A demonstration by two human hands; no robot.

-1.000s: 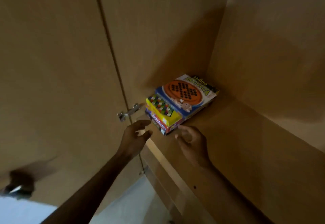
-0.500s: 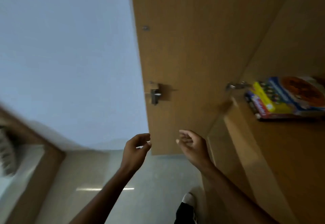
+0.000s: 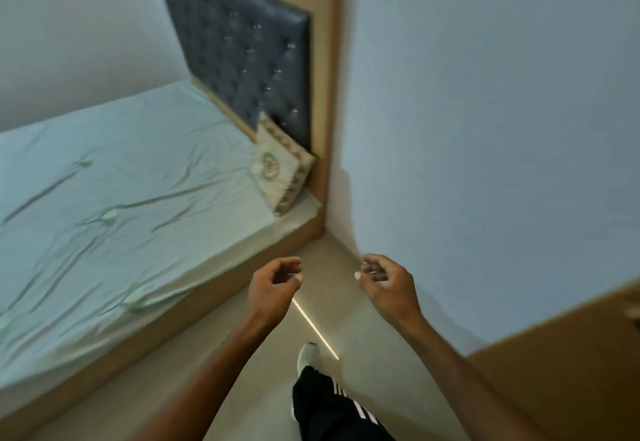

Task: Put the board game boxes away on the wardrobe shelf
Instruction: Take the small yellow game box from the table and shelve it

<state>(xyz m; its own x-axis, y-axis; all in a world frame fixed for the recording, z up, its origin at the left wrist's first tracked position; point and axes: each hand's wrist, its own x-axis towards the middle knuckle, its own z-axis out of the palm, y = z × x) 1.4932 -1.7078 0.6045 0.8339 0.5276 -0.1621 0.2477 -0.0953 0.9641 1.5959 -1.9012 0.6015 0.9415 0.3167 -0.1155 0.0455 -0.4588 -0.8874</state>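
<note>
Both of your hands are empty right now: your left hand (image 3: 275,284) hangs over the floor (image 3: 221,343) with its fingers loosely curled and apart, gripping nothing, and your right hand (image 3: 388,283) does the same just beside it, thumb and fingers slack and open. No board game boxes show anywhere in this view, so you cannot tell from here where they are; the rumpled pale green sheet on the bed (image 3: 104,205) carries only a patterned cushion (image 3: 282,172) propped against the dark tufted headboard (image 3: 242,49), and the brown panel (image 3: 561,371) at lower right, probably the wardrobe, shows no shelf from this angle. One foot in a white shoe (image 3: 308,354) is planted on the floor, pointed towards the bed. If more boxes remain, expect them to be light, stiff cardboard with a slick printed finish, and lids that may slide off when tipped. Take each one flat, a hand on either long side with fingers under the base and thumbs on the lid, so that base and lid are pinched together. Stack only what you can keep level; glossy boxes tend to skate on one another.
</note>
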